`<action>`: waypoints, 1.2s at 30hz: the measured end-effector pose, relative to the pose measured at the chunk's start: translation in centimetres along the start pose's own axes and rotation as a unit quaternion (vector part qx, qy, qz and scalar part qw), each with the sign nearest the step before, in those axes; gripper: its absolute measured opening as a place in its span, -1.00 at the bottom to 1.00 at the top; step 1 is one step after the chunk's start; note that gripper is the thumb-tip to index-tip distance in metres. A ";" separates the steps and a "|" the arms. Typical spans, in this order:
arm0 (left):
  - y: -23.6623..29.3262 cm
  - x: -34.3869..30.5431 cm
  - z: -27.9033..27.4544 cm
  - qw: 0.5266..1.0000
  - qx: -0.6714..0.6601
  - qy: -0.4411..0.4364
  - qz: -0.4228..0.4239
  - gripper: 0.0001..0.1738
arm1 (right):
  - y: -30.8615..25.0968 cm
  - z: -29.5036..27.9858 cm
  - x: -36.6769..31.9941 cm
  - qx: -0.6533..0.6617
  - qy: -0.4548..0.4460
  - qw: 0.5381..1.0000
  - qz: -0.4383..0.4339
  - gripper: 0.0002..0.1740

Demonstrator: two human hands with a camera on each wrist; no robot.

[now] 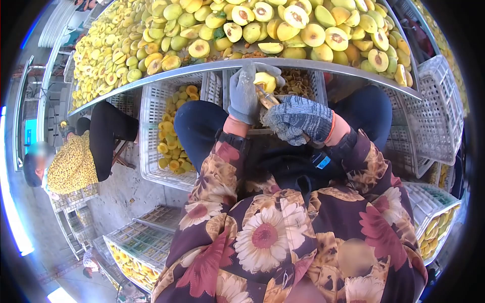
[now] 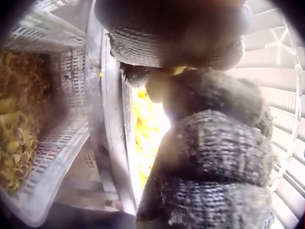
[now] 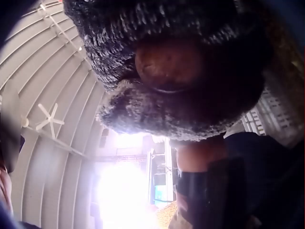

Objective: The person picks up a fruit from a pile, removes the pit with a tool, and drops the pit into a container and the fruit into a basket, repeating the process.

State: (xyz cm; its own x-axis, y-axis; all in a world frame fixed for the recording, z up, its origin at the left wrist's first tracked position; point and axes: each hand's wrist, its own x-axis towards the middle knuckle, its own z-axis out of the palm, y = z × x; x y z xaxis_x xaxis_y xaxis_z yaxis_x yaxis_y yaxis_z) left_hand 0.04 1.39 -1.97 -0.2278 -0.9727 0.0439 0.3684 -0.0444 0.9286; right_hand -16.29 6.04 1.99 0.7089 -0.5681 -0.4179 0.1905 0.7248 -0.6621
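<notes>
My left hand [image 1: 243, 95], in a grey knit glove, holds a yellow peach half [image 1: 266, 80] just below the metal table edge. In a darker grey glove, my right hand [image 1: 300, 118] grips a wooden-handled pitting tool [image 1: 269, 100], its metal tip at the peach's flesh. The round brown butt of the handle [image 3: 167, 64] shows inside the curled right glove in the right wrist view. Curled gloved fingers [image 2: 214, 143] fill much of the left wrist view and mostly hide the fruit there.
Halved peaches [image 1: 202, 30], many with stones, heap on the metal-edged table [image 1: 242, 63] ahead. Below my hands stands a crate of scraps [image 1: 298, 83]. A white crate [image 1: 151, 146] of pitted halves is at my left. More crates [image 1: 434, 101] stack at right; another person [image 1: 76, 161] sits left.
</notes>
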 end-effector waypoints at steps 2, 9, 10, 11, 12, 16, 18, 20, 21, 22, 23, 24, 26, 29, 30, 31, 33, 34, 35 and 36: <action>0.3 -0.1 0.2 0.999 -0.033 -0.012 -0.038 -0.36 | 0.8 -0.4 -0.1 0.083 -0.029 0.996 0.010 -0.73; 1.1 1.0 1.7 0.991 -0.101 0.003 -0.088 -0.39 | 0.5 -1.6 0.2 0.165 -0.076 0.983 0.012 -0.65; 1.0 1.0 1.9 0.991 -0.109 0.009 -0.076 -0.39 | 0.4 -1.5 0.1 0.146 -0.073 0.987 0.002 -0.65; 1.0 0.9 2.2 0.991 -0.118 0.016 -0.067 -0.40 | 0.4 -1.3 -0.1 0.131 -0.067 0.989 -0.007 -0.65; 0.9 1.1 1.8 0.992 -0.110 0.016 -0.063 -0.39 | 0.3 -0.7 -0.6 0.064 -0.024 0.998 -0.016 -0.69; 1.3 1.5 0.4 0.971 -0.222 0.089 0.000 -0.50 | 3.6 -3.0 1.2 -0.475 0.171 0.824 -0.256 -0.65; 1.8 1.0 -0.7 0.964 -0.254 0.071 0.011 -0.54 | 6.7 -8.3 3.9 -0.652 0.238 0.719 -0.034 -0.65; 3.0 0.7 -1.5 0.974 -0.213 0.064 0.042 -0.63 | 7.2 -9.7 4.5 -0.722 0.255 0.640 0.064 -0.65; 3.3 0.5 -1.9 0.980 -0.172 0.072 0.066 -0.65 | 5.9 -7.6 3.3 -0.711 0.265 0.650 0.051 -0.64; 3.8 -0.3 -2.5 0.986 -0.120 0.079 0.090 -0.65 | 5.4 -6.0 2.6 -0.697 0.272 0.662 0.042 -0.64; 4.4 -1.1 -3.1 0.987 -0.069 0.090 0.113 -0.65 | 5.2 -5.5 2.6 -0.689 0.276 0.669 0.031 -0.63; 5.4 -1.7 -4.7 0.985 -0.046 0.129 0.109 -0.65 | 4.8 -5.3 2.5 -0.681 0.287 0.674 0.020 -0.62; 8.0 -2.9 -7.6 0.969 -0.071 0.209 0.109 -0.67 | 3.7 -4.7 1.5 -0.690 0.310 0.654 -0.006 -0.60; 10.4 -4.1 -12.6 0.719 0.618 0.311 0.066 -0.64 | 3.6 -5.2 1.0 -0.685 0.282 0.672 0.007 -0.61; 11.0 -4.2 -12.4 0.574 0.756 0.312 0.030 -0.56 | 3.4 -4.8 1.0 -0.688 0.262 0.676 0.017 -0.63; 10.6 -3.2 -11.7 0.540 0.786 0.302 0.014 -0.49 | 3.6 -4.7 1.4 -0.691 0.254 0.676 0.009 -0.63; 7.6 -0.4 -8.2 0.730 0.642 0.234 0.029 -0.41 | 5.1 -5.0 2.3 -0.697 0.239 0.676 -0.007 -0.63; 6.9 0.9 -4.8 0.737 0.651 0.182 0.010 -0.38 | 6.8 -6.1 3.1 -0.697 0.235 0.675 -0.060 -0.64; 6.4 2.2 -1.4 0.742 0.657 0.130 -0.008 -0.36 | 6.5 -5.5 2.5 -0.697 0.234 0.676 -0.053 -0.64; 5.0 3.8 0.6 0.710 0.697 0.101 -0.006 -0.34 | 5.8 -4.5 1.7 -0.696 0.234 0.677 -0.047 -0.65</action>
State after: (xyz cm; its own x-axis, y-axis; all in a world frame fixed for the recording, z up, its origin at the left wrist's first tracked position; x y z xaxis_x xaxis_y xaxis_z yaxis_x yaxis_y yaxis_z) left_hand 0.43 -2.38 3.04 -0.0385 -0.9932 0.1096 -0.9148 0.0792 0.3961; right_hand -16.98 7.51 -5.35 0.3833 -0.8835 -0.2692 -0.8363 -0.2082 -0.5072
